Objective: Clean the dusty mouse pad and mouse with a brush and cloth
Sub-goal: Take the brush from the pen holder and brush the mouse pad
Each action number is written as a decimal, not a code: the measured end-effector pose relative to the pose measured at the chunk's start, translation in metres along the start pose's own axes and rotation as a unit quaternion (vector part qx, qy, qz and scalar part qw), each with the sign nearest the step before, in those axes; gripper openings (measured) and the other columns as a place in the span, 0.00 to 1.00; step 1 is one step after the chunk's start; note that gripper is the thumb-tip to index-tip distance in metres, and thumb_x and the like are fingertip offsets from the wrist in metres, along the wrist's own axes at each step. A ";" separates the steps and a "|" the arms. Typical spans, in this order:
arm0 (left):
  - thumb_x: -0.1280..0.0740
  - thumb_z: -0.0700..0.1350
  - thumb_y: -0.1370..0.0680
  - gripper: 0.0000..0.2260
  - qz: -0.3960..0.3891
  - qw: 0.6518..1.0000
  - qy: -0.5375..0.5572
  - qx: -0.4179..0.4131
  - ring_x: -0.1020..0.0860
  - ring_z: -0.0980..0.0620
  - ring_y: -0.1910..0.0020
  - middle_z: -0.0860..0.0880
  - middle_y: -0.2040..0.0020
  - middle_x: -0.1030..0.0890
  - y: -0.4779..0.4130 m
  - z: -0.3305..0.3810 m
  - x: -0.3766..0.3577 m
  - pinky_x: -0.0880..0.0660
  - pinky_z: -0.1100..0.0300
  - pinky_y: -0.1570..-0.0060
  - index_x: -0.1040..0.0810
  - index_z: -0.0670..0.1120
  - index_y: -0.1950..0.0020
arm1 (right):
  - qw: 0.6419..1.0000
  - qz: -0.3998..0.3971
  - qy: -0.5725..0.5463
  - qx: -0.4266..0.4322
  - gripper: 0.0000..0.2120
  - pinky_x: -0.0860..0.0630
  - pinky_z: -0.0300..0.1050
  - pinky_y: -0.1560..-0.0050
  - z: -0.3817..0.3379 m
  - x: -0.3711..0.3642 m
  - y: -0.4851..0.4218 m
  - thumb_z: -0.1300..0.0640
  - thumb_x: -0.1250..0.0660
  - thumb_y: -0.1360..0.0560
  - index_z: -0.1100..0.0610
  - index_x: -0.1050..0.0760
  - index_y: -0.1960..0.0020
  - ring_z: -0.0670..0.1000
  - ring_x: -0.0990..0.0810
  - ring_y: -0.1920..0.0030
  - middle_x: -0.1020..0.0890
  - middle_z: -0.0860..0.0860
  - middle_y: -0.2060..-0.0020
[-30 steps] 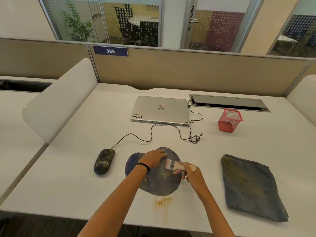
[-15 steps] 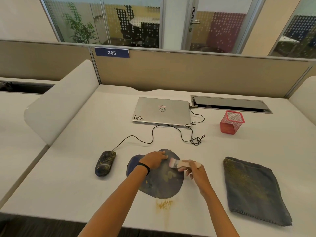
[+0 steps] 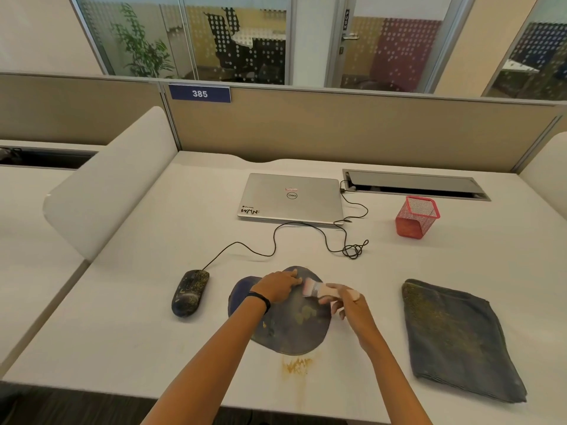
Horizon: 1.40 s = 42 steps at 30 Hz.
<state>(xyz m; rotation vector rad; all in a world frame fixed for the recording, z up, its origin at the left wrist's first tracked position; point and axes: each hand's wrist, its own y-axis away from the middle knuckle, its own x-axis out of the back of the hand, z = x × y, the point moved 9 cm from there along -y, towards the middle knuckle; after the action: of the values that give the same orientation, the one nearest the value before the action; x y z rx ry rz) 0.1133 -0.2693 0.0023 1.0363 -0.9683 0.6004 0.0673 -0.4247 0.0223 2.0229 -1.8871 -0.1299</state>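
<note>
On the head camera, my right hand grips the brush, now slightly nearer the far edge of the mouse pad than a second ago. My left hand still presses flat on the pad. Yellow dust remains mid-pad, so brushing isn't done; the mouse lies just left

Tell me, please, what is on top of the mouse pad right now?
The left hand rests on the far part of the mouse pad; the brush, held by the right hand, touches it alongside. Yellowish dust patches show mid-pad. The surface under hand and forearm is hidden.
</note>
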 end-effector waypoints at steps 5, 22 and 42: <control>0.50 0.43 0.16 0.20 -0.008 1.000 -0.002 -0.004 0.36 0.43 0.27 0.47 0.21 0.47 0.001 0.003 0.001 0.38 0.50 0.30 0.41 0.46 0.23 | 0.986 -0.160 0.049 -0.003 0.20 0.32 0.35 0.68 0.008 -0.032 0.016 0.56 0.50 0.17 0.56 0.19 0.47 0.47 0.25 0.68 0.15 0.56 0.63; 0.49 0.45 0.16 0.20 0.003 1.000 0.006 -0.002 0.35 0.43 0.28 0.47 0.21 0.47 0.001 0.005 0.000 0.38 0.50 0.29 0.41 0.45 0.24 | 0.988 -0.137 0.054 0.036 0.18 0.31 0.31 0.69 0.001 -0.017 0.038 0.63 0.49 0.18 0.59 0.20 0.46 0.42 0.23 0.68 0.16 0.56 0.63; 0.47 0.44 0.17 0.21 0.030 1.000 0.009 -0.001 0.37 0.44 0.27 0.46 0.21 0.47 0.000 0.006 -0.003 0.38 0.52 0.28 0.41 0.44 0.24 | 0.972 -0.209 0.106 0.013 0.18 0.28 0.28 0.63 0.018 -0.041 0.056 0.58 0.49 0.18 0.52 0.20 0.50 0.40 0.22 0.66 0.18 0.43 0.64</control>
<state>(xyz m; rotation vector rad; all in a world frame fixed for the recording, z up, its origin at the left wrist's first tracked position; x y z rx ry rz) 0.1099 -0.2744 0.0010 1.0017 -0.9854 0.6572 0.0047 -0.3901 0.0163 2.3221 -1.3243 0.0033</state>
